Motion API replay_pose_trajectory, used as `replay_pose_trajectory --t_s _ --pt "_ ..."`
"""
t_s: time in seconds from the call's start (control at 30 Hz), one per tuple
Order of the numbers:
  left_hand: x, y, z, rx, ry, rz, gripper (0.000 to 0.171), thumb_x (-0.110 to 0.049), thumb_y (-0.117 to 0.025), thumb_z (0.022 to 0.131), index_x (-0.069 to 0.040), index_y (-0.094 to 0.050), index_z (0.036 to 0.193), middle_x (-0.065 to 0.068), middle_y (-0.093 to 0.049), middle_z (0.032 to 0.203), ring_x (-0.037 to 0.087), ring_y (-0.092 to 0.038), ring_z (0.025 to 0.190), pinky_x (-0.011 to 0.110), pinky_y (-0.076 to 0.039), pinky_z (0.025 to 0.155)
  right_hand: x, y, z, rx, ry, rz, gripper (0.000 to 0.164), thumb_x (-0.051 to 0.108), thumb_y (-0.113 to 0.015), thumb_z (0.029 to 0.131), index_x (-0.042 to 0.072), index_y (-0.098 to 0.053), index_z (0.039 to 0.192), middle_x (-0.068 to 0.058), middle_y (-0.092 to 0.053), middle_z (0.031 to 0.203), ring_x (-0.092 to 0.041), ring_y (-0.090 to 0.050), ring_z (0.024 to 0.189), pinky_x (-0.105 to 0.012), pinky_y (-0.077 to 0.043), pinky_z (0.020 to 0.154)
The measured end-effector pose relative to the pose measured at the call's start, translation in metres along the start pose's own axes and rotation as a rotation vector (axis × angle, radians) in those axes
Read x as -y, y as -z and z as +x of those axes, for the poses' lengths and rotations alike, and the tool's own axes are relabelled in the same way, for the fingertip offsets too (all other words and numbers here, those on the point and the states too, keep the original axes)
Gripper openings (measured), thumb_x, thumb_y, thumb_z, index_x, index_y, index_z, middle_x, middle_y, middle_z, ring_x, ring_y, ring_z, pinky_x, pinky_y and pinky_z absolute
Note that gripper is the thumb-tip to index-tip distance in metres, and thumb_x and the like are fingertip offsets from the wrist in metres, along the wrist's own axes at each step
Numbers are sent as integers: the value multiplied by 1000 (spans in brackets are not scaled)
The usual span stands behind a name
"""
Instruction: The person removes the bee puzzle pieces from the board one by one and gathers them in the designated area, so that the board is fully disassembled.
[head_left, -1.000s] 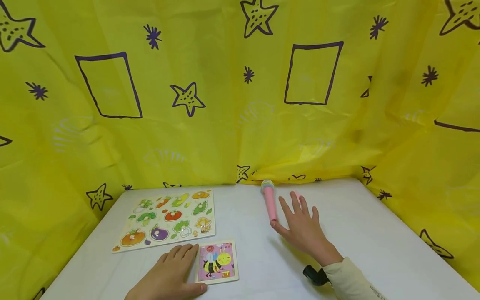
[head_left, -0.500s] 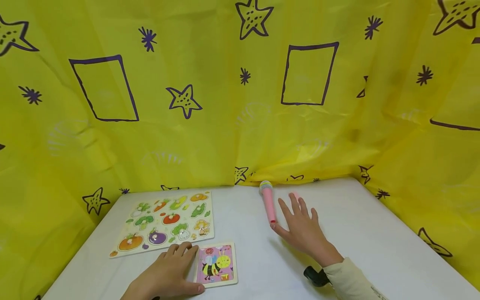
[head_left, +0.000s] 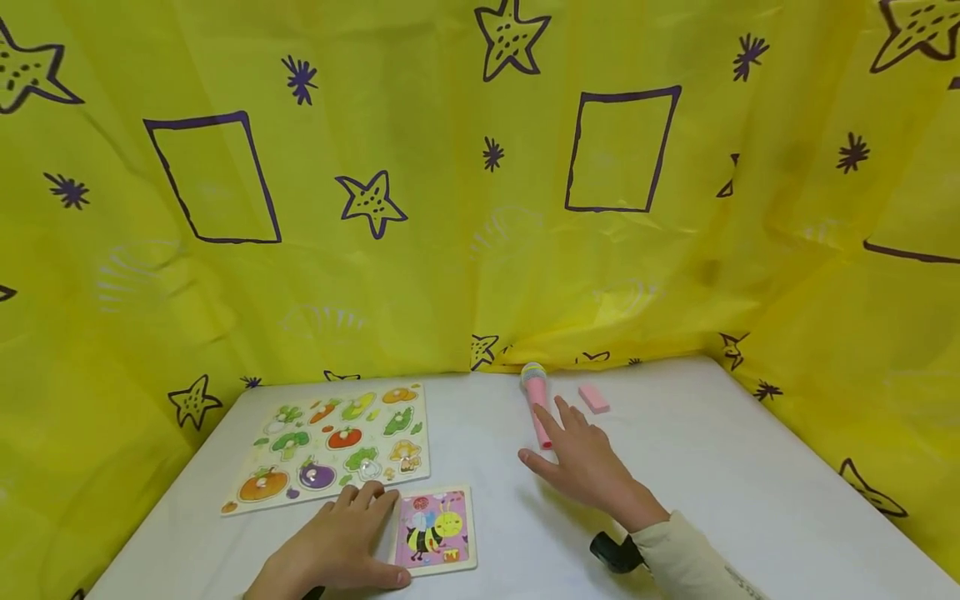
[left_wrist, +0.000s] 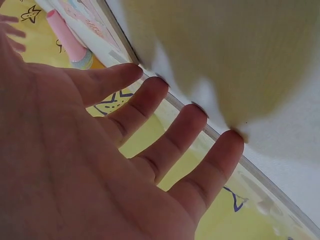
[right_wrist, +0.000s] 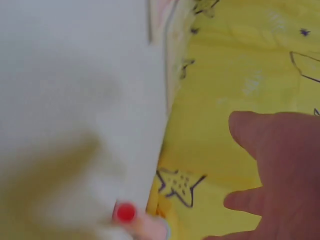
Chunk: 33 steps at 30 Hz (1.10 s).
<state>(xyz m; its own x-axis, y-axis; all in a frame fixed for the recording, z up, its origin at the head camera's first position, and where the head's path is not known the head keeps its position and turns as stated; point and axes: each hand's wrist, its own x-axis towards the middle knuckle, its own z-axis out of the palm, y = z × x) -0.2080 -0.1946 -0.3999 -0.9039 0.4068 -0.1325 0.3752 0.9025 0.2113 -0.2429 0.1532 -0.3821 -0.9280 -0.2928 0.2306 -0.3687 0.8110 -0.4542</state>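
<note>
In the head view my left hand (head_left: 333, 537) rests at the left edge of a small square bee puzzle (head_left: 435, 529), its fingers loosely spread and the thumb near the lower corner. Seen from the left wrist, the fingertips lie along the table edge line. My right hand (head_left: 585, 467) hovers with fingers spread, its index finger overlapping the handle of a pink toy microphone (head_left: 534, 387) in the head view. The microphone's red end (right_wrist: 125, 212) shows low in the right wrist view. Just beyond that hand lies a pink rectangular block (head_left: 594, 398).
A larger vegetable puzzle board (head_left: 423, 425) with knobbed pieces lies at the left, behind the left hand. Yellow sheeting (head_left: 420, 283) printed with stars hangs around the back and sides of the white table (head_left: 480, 462). A dark wrist device (head_left: 617, 553) sits under the right wrist.
My right hand has shifted left over the microphone's handle, uncovering the pink block. The left hand has stayed beside the bee puzzle.
</note>
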Motion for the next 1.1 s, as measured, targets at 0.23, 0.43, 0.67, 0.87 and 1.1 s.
replay_pose_trajectory --t_s 0.23,0.43,0.67,0.87,1.1 --pt "-1 1 2 -15 -6 18 108 -70 -87 75 0 -55 151 18 -52 146 45 -49 129 70 -42 105 17 -7 8 109 45 248 74 40 -71 103 -2 -46 158 -28 -45 160 -45 -41 149 -64 -32 118" --pt "-2 0 5 2 12 7 110 -70 -88 74 -1 -54 152 17 -51 149 46 -48 132 69 -40 107 29 -22 15 139 86 244 70 38 -74 101 -3 -52 154 -24 -55 152 -42 -50 142 -60 -39 115" --pt "-2 -1 5 8 22 17 108 -72 -87 74 -3 -56 151 16 -52 147 44 -49 131 69 -41 106 49 -38 23 195 130 222 69 39 -73 102 -1 -53 154 -23 -55 150 -39 -52 140 -59 -42 114" --pt "-5 2 2 9 13 29 105 -74 -83 76 -2 -58 149 17 -53 145 47 -50 130 70 -42 106 67 -47 27 258 165 185 67 42 -73 102 5 -55 155 -19 -56 149 -36 -55 136 -56 -45 111" --pt "2 4 0 1 -13 15 100 -70 -83 79 -2 -59 148 15 -54 142 46 -52 124 68 -44 105 83 -58 35 337 210 181 55 40 -78 99 13 -66 145 -8 -63 131 -19 -59 113 -39 -54 97"
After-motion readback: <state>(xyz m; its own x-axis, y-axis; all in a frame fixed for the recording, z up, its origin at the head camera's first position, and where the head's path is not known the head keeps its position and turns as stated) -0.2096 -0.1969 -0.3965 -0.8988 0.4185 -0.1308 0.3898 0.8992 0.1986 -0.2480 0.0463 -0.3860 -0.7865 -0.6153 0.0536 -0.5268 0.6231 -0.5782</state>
